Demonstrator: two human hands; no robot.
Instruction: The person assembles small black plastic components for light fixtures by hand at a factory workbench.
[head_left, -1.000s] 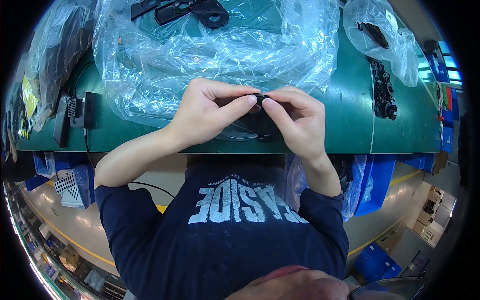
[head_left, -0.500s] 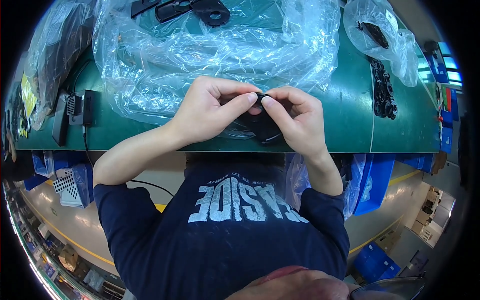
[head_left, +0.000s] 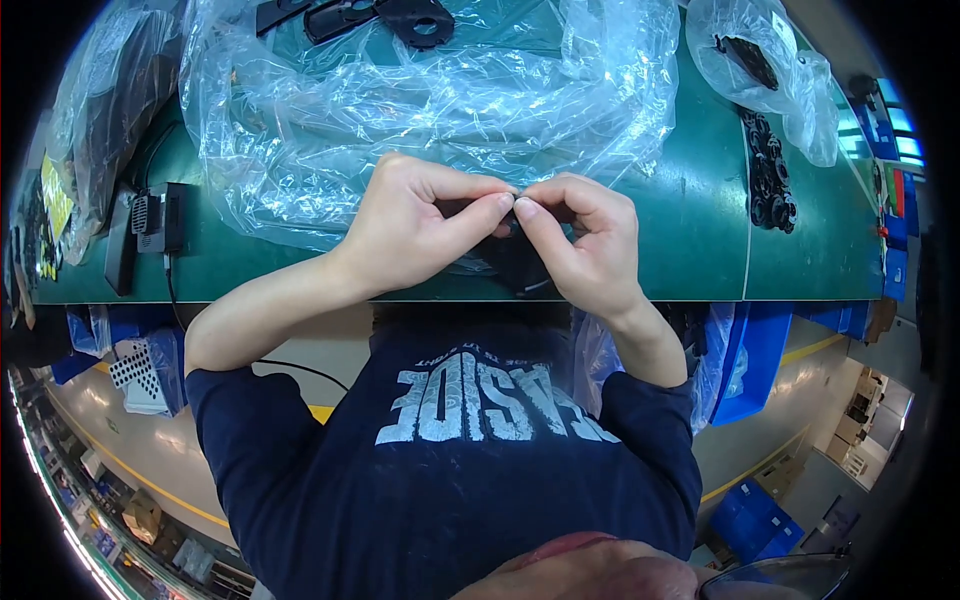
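A green bench (head_left: 700, 230) is carrying everything here, and across its far half a big sheet of crumpled clear plastic film (head_left: 430, 100) is lying with flat black plastic parts (head_left: 400, 15) showing at its far edge. At the right a smaller clear bag (head_left: 790, 75) is holding more dark pieces, with a row of black ring-shaped parts (head_left: 768, 180) lying beside it on the bench; at the left a black adapter block (head_left: 150, 215) is sitting with its cable. At the near edge the left hand (head_left: 410, 230) and the right hand (head_left: 585, 245) are meeting fingertip to fingertip, both pinching a small black part (head_left: 515, 265) that is sitting between and just under them, mostly hidden. This looks like the fitting or pressing step on that small piece. The next move is probably calling for steady, even pressure from both thumbs and forefingers while keeping the piece aligned, since what it mates with cannot be made out.
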